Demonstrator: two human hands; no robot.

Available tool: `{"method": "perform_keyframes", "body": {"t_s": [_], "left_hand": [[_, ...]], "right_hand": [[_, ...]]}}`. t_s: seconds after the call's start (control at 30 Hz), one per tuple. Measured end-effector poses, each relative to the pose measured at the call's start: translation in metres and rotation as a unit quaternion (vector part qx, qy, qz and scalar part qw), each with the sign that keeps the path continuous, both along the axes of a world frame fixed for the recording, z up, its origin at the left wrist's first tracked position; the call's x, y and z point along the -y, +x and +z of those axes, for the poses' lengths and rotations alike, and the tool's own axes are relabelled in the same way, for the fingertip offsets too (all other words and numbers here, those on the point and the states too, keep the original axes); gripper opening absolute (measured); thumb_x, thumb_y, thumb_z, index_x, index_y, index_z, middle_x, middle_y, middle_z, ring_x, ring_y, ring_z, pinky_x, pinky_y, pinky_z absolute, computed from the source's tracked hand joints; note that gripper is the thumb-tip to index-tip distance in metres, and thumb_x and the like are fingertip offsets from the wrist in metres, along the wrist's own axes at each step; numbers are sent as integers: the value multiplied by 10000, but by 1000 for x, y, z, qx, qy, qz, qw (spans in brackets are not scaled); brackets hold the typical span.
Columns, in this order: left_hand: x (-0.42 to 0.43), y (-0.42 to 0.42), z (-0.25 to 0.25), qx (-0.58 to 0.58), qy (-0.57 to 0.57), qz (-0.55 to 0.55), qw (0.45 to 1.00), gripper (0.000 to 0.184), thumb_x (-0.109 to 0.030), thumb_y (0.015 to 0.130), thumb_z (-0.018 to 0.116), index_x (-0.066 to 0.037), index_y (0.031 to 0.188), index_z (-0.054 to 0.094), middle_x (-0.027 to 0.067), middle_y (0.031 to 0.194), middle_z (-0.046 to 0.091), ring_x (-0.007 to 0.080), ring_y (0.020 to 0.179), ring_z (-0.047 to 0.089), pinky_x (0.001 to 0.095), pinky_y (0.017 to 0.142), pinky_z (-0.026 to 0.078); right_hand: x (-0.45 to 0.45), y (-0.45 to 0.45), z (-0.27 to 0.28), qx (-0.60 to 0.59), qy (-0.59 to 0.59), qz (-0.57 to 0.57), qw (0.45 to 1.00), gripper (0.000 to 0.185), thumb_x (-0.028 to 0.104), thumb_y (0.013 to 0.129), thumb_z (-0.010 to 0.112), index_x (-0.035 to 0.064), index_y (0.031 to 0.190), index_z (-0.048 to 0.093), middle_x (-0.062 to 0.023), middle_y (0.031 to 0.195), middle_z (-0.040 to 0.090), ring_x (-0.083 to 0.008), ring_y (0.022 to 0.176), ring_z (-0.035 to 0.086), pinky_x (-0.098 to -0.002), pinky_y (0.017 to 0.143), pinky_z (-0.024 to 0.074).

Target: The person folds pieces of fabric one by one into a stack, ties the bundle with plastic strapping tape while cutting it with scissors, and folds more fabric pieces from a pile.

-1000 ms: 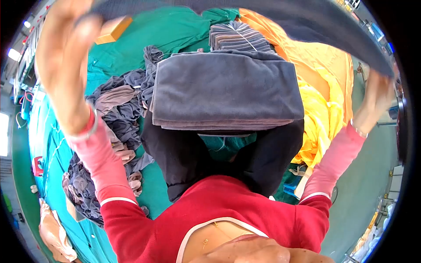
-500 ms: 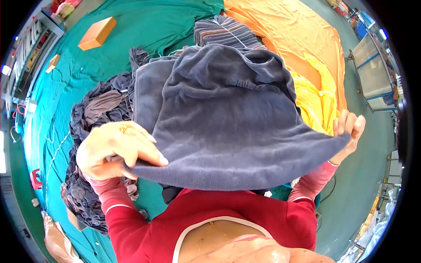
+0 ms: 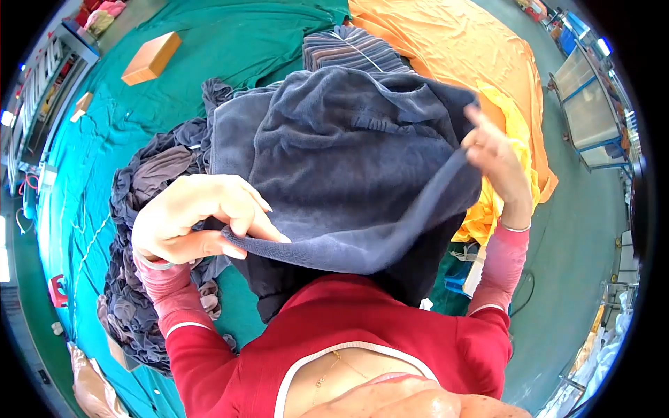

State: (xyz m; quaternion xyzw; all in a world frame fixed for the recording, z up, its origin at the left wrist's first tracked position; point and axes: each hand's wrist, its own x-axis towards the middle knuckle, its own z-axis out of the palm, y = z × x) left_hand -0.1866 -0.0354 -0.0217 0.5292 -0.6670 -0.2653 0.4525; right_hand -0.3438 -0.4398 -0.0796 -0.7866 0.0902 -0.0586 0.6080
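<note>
With the clock face laid over the view and twelve at the top, a gray cloth [image 3: 327, 167] spreads across the middle and up towards twelve, over the person's lap; its far part lies rumpled and its near edge is lifted in a sagging curve between the two hands; the left hand [image 3: 205, 219], at nine o'clock, has its fingers bent and thumb brought up to them in a pinch on one end of that edge; the right hand [image 3: 493, 153], between two and three, is blurred, its index finger pointing up and the other fingers curled in at the other end of the edge, though the exact grip cannot be made out; a flat folded cloth [image 3: 231, 136] shows from under the gray one towards ten; a tied stack [image 3: 355, 50] of folded cloths stands just beyond at twelve, with an orange sheet [image 3: 453, 31] beside it at one; a yellow cloth [image 3: 486, 214] bunches at three, just below the right hand; a loose heap [image 3: 139, 303] of dark cloths runs from ten to eight, beside the left arm; a green sheet [image 3: 230, 42] lies under these towards eleven, bearing a brown box [image 3: 151, 58] near ten; a cart [image 3: 592, 104] stands well apart at two.
</note>
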Motion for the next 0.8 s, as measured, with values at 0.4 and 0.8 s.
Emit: {"method": "perform_keyframes", "body": {"t_s": [0.4, 0.8], "left_hand": [[27, 18, -26, 56, 154, 191, 968, 149, -53, 877, 543, -31, 882, 395, 211, 1242, 566, 311, 1225, 497, 362, 984, 389], [25, 27, -37, 75, 153, 165, 971, 154, -74, 883, 549, -32, 906, 403, 225, 1275, 539, 326, 1255, 463, 384, 1022, 359]], "right_hand": [[9, 40, -9, 82, -132, -53, 986, 269, 145, 864, 607, 43, 1112, 594, 18, 827, 486, -63, 787, 484, -200, 698, 405], [13, 51, -10, 55, 358, -72, 929, 395, 77, 831, 560, -3, 1217, 535, -110, 1113, 630, -199, 1022, 606, -308, 923, 459]]}}
